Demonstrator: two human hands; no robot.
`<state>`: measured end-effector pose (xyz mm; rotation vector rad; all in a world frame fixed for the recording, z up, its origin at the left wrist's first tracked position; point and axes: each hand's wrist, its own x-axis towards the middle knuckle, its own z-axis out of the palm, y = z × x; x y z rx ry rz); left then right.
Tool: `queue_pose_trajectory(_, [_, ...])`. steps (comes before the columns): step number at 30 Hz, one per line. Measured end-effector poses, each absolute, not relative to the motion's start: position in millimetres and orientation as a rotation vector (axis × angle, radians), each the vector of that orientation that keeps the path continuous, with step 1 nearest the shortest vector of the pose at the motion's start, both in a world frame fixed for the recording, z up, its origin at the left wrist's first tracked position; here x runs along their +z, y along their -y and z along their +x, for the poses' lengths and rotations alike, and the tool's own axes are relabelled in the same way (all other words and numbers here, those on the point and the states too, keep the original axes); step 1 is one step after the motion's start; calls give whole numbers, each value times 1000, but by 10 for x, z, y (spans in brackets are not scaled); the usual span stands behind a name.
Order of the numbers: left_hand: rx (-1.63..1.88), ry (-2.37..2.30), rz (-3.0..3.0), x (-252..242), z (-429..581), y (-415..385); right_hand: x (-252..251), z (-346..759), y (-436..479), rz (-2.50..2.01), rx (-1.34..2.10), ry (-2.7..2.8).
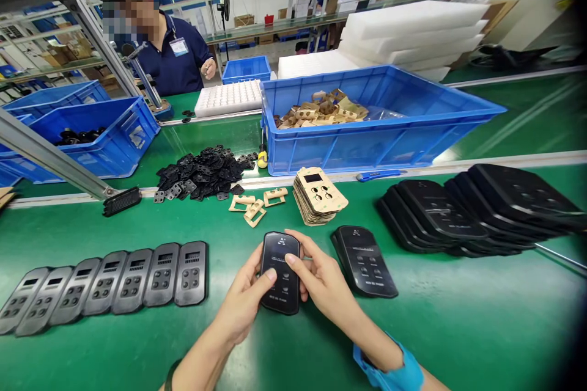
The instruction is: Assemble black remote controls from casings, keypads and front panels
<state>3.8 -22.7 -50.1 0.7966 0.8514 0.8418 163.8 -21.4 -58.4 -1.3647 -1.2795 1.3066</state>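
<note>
Both hands grip one glossy black front panel (pixel 279 284) with white printing, held near the front of the bench. My left hand (pixel 243 296) closes round its left side, thumb on the face. My right hand (pixel 321 272) wraps the right side, thumb also pressing the face. To the right lies a small stack of similar black panels (pixel 364 263). A row of several panels (pixel 190 275) with raised button pads stretches to the left. Beyond the hands stand a stack of beige adhesive sheets (pixel 332 195) and a few peeled beige backings (pixel 255 212).
A blue bin (pixel 358 143) of beige scraps stands behind. Near it are a heap of black button pads (pixel 202 174), a yellow-handled screwdriver (pixel 262 157) and a blue cutter (pixel 380 175). Taller black panel stacks (pixel 440 211) lie right. Across the bench is a co-worker (pixel 172 67).
</note>
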Motion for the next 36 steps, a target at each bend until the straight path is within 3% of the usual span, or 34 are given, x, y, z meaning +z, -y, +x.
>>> queue_pose_trajectory(9, [956,-991,1040,-510,123,210,-594,1599,221,-1405,1161,1335])
queue_pose_trajectory(21, [731,-666,1025,-501,109,274,-366,1748,193,-1241,1089,1370])
queue_pose_trajectory(30, [895,-889,1197,-703,-30,159,-347,2868,126,-1671,568,1635])
queue_pose_trajectory(36, [909,-926,1220,-735,-46,98,-156,2848,-68,-1695,255,1788])
